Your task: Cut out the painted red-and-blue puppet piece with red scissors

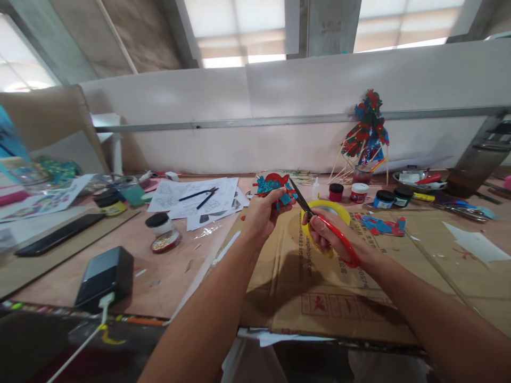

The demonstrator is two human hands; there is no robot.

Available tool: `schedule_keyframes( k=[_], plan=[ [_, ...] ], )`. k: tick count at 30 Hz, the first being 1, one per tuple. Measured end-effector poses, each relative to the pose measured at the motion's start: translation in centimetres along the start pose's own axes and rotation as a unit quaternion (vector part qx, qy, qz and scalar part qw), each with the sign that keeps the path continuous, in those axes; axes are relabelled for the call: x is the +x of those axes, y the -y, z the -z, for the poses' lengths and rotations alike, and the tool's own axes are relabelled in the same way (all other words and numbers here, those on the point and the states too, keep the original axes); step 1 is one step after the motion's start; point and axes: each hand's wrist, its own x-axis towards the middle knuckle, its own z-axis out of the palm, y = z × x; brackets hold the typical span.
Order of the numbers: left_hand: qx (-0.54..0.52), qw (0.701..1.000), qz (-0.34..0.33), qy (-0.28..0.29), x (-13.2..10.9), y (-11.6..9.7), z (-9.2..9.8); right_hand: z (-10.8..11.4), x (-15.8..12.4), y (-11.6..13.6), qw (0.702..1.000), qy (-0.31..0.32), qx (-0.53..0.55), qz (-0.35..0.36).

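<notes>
Above the cardboard [287,287], my right hand [329,231] grips red-handled scissors [338,232]; my left hand [268,210] pinches a red-and-blue cutout [270,184], which sticks out past the fingers, beside the blades. The cardboard, printed lengthwise with "shipin.com", lies on a pink tabletop [171,274]. Paint jars [359,193] stand near the cardboard's far edge, a white panel [179,101] behind it, bright windows [239,24] beyond

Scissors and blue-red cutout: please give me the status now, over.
Left hand pinching blue-red cutout. Right hand holding red-handled scissors, blades beside cutout, contact unclear. Yellow tape roll on cardboard, partly hidden by right hand.
</notes>
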Motion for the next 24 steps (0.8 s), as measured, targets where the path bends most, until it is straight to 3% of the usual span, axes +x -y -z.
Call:
schedule_keyframes(
  k=[24],
  plan=[
    [0.019, 1.0, -0.013, 0.005, 0.0, 0.0, 0.2, 0.2, 0.0, -0.8, 1.0, -0.015, -0.009, 0.017]
  ],
)
